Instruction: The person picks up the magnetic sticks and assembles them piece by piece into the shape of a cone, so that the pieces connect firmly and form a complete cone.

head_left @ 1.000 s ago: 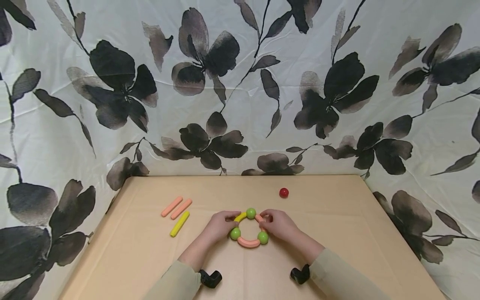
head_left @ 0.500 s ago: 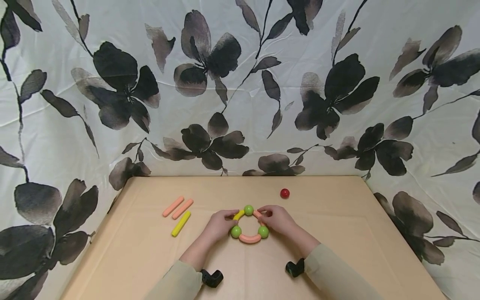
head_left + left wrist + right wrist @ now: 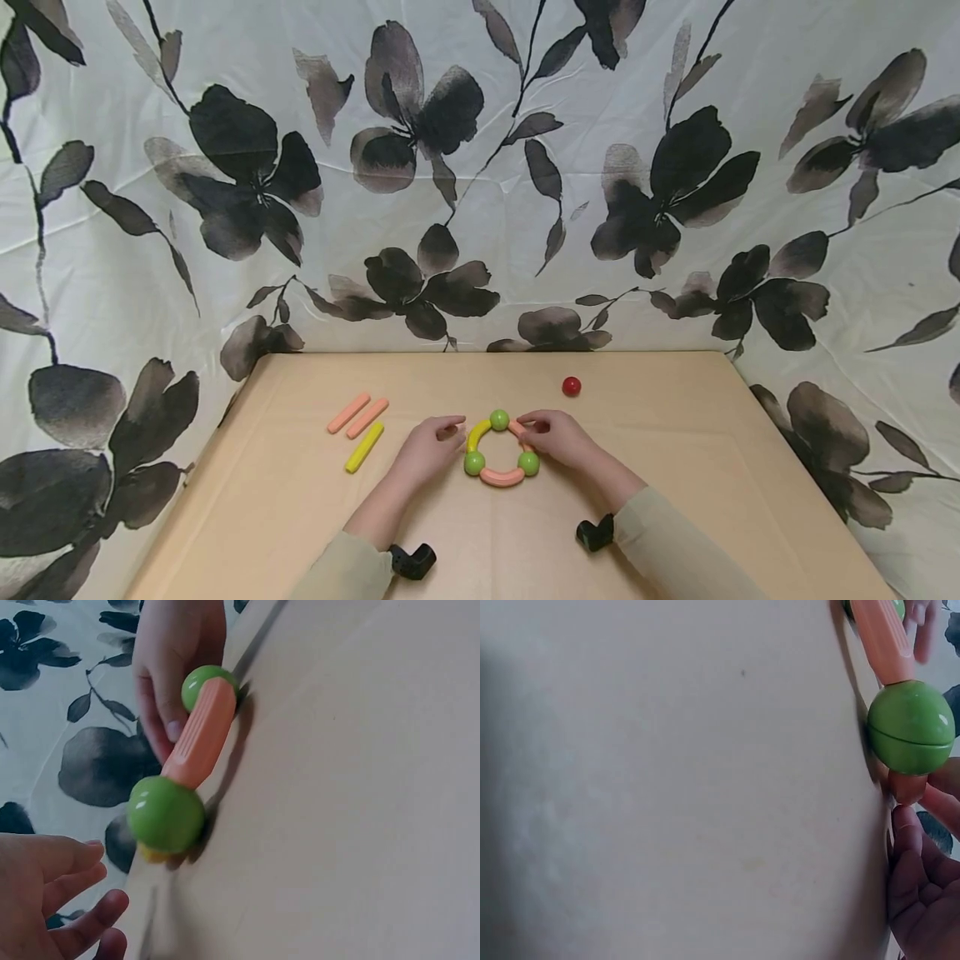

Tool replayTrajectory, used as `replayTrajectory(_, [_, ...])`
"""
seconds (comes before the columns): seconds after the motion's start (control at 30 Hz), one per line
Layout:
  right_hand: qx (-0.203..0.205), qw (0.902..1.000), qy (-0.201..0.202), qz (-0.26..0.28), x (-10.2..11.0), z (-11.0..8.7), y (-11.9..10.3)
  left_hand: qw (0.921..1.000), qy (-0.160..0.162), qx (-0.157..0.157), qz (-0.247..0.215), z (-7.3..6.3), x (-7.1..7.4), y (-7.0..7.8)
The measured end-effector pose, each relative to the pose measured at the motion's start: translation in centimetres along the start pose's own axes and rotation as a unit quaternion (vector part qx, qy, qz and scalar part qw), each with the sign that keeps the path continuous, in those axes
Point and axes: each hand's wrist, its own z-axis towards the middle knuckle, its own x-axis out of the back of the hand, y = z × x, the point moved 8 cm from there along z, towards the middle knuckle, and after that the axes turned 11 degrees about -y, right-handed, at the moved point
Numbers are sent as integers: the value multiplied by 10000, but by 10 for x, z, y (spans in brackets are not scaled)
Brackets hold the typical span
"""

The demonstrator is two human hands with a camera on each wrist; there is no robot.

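Note:
A ring of three green balls joined by curved sticks lies mid-table. Its yellow curved stick forms the left side, a pink curved stick the near side. The top ball sits at the far end. Just left of the ring is my left hand, holding nothing, its fingers loosely parted and apart from the ring in the left wrist view. My right hand pinches the ring's right-hand pink stick between thumb and fingers, which partly hide it. The near-right green ball fills much of the right wrist view's edge.
Two straight pink sticks and a straight yellow stick lie to the left of my left hand. A red ball rests beyond my right hand. Behind the table hangs a flower-print cloth.
My left hand has let go of the yellow curved stick and drawn back to the left. The ring shifted slightly away from me earlier, while my right hand kept its hold.

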Motion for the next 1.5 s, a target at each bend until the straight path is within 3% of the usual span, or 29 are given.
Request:
replayTrajectory(0.47, [-44, 9999, -61, 152, 1, 0, 3, 9955, 774, 183, 522, -54, 82, -18])
replayTrajectory(0.63, [-44, 9997, -29, 224, 1, 1, 6, 9952, 812, 165, 512, -64, 100, -26])
replayTrajectory(0.87, [42, 9996, -46, 291, 2, 1, 7, 9882, 889, 537, 1128, -64, 110, -39])
replayTrajectory(1.1, [-15, 9996, -32, 273, 0, 4, 10, 9758, 709, 693, 1951, -57, 105, -57])
replayTrajectory(1.2, [-23, 9997, -35, 247, -1, 5, 9, 9731, 617, 735, 2093, -56, 103, -60])
replayTrajectory(1.5, [47, 9997, -117, 213, -1, 6, 5, 9747, 440, 743, 2060, -54, 102, -62])
